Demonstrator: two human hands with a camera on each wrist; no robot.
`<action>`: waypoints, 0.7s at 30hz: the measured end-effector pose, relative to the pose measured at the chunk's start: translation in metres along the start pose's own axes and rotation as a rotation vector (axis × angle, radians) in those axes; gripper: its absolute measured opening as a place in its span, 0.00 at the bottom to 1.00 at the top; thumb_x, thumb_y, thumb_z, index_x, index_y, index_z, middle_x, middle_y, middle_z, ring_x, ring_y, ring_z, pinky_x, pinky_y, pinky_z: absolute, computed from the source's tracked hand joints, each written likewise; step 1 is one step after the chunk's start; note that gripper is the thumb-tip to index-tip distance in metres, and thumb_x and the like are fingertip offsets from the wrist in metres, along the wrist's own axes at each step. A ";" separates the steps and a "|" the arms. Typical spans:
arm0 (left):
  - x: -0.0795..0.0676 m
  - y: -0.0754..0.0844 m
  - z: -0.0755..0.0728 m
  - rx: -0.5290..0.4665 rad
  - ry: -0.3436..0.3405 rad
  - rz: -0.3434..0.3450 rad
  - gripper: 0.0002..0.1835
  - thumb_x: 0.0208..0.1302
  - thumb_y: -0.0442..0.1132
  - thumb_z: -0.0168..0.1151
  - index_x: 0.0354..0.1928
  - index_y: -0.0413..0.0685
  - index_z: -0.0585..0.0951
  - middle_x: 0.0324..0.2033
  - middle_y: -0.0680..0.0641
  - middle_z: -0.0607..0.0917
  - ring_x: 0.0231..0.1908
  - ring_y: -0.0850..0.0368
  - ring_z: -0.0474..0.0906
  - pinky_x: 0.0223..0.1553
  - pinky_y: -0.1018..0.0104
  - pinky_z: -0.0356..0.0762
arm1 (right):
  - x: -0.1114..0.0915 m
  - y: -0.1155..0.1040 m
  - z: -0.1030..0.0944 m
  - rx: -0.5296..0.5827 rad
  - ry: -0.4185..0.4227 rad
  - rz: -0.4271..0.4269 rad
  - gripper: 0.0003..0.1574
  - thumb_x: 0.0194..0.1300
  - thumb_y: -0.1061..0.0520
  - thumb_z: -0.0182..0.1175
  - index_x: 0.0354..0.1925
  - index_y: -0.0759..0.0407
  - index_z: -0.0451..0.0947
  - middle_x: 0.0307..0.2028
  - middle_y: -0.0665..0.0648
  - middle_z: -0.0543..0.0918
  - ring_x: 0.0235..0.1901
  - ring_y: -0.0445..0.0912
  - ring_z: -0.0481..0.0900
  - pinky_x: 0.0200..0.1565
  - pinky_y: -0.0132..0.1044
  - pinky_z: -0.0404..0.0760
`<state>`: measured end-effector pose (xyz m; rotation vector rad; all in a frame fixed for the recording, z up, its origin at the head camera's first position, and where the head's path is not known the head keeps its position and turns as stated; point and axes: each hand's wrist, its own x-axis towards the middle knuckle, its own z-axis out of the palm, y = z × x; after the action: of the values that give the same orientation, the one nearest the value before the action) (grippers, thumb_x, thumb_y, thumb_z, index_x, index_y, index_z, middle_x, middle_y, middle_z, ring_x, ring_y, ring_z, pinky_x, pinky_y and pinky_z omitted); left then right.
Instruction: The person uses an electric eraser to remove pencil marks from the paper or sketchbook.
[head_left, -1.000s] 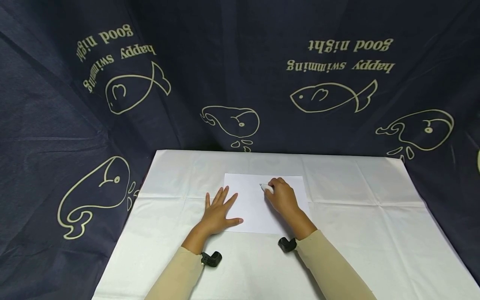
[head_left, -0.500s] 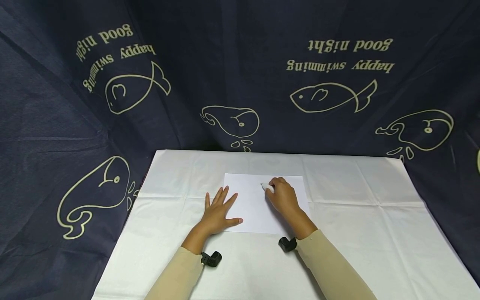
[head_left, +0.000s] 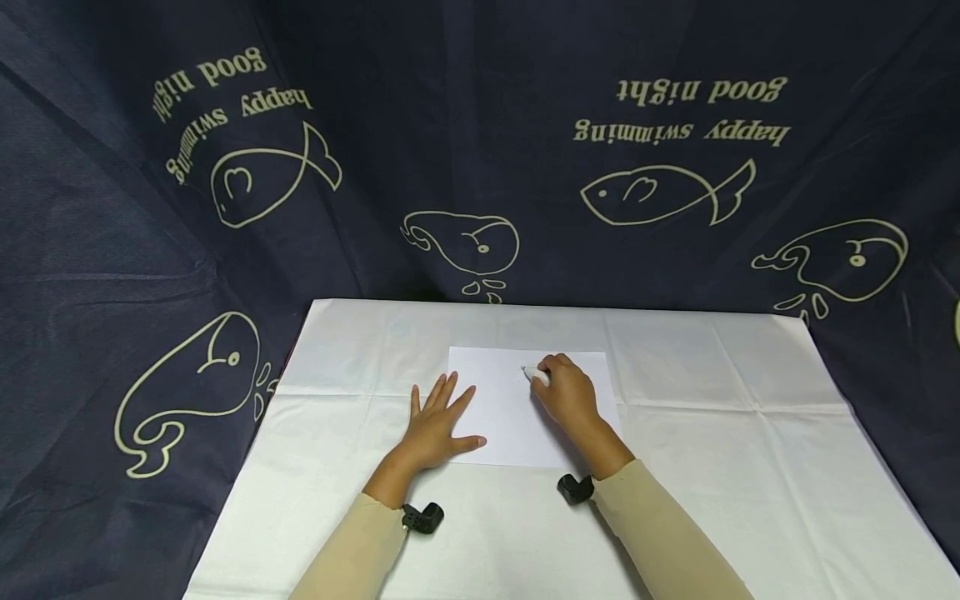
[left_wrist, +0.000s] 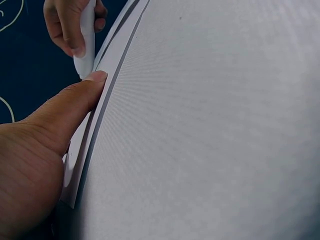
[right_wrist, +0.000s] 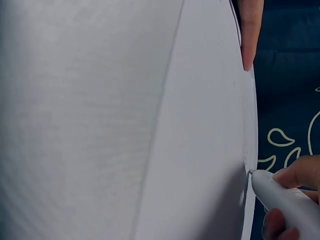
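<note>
A sheet of white paper (head_left: 502,425) lies on the white-covered table. My left hand (head_left: 433,435) rests with spread fingers over the paper's left edge, the thumb on the sheet near its lower left corner. Over the upper right half of the sheet, my right hand (head_left: 567,393) grips a thick white pen (right_wrist: 286,199) between thumb and fingers. The pen tapers to a thin tip that points left, right at the paper's surface in the right wrist view. In the left wrist view, the left thumb (left_wrist: 70,107) overlaps the sheet in front of the pen.
White cloth with fold creases (head_left: 712,483) covers the table. A dark blue curtain (head_left: 540,75) with fish and whale outlines hangs behind and at the left. Each wrist carries a small black camera, one by the left sleeve (head_left: 348,550).
The pen's tip has shifted very slightly to the right along with the right hand. My left hand and the paper have stayed in place.
</note>
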<state>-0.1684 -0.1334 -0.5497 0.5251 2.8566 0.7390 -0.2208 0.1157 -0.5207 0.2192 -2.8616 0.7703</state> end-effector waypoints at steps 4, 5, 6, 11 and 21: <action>0.000 0.000 0.000 0.007 -0.001 -0.003 0.49 0.61 0.66 0.65 0.79 0.58 0.59 0.82 0.42 0.45 0.82 0.43 0.35 0.74 0.29 0.22 | 0.000 -0.001 0.001 0.009 -0.030 -0.011 0.13 0.63 0.55 0.68 0.43 0.62 0.83 0.40 0.59 0.86 0.30 0.49 0.81 0.34 0.45 0.80; 0.000 0.000 0.000 0.011 -0.002 -0.003 0.49 0.61 0.66 0.65 0.79 0.58 0.59 0.82 0.43 0.45 0.82 0.43 0.35 0.74 0.29 0.22 | 0.000 0.000 0.001 0.012 -0.033 -0.014 0.13 0.62 0.55 0.68 0.44 0.62 0.84 0.40 0.59 0.86 0.31 0.50 0.81 0.34 0.45 0.80; 0.000 0.000 0.000 0.013 -0.004 -0.004 0.49 0.61 0.66 0.65 0.79 0.58 0.59 0.82 0.43 0.45 0.82 0.43 0.35 0.74 0.29 0.22 | 0.000 0.000 0.001 0.013 -0.033 -0.014 0.13 0.62 0.56 0.68 0.44 0.62 0.84 0.40 0.59 0.86 0.31 0.50 0.81 0.35 0.45 0.80; -0.001 0.001 -0.001 0.002 -0.004 -0.003 0.48 0.62 0.66 0.65 0.79 0.58 0.59 0.82 0.42 0.45 0.82 0.43 0.35 0.73 0.29 0.22 | 0.000 0.002 0.000 0.003 -0.008 0.004 0.14 0.63 0.56 0.67 0.45 0.63 0.83 0.42 0.60 0.86 0.35 0.53 0.84 0.38 0.48 0.82; 0.000 0.001 0.000 -0.001 -0.004 -0.001 0.48 0.62 0.66 0.65 0.79 0.57 0.59 0.82 0.42 0.45 0.82 0.42 0.35 0.73 0.28 0.22 | 0.002 0.011 -0.003 0.005 0.021 0.026 0.14 0.64 0.57 0.66 0.45 0.64 0.83 0.41 0.63 0.85 0.36 0.56 0.85 0.37 0.50 0.83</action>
<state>-0.1679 -0.1332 -0.5492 0.5250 2.8527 0.7388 -0.2247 0.1266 -0.5236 0.1740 -2.8487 0.7797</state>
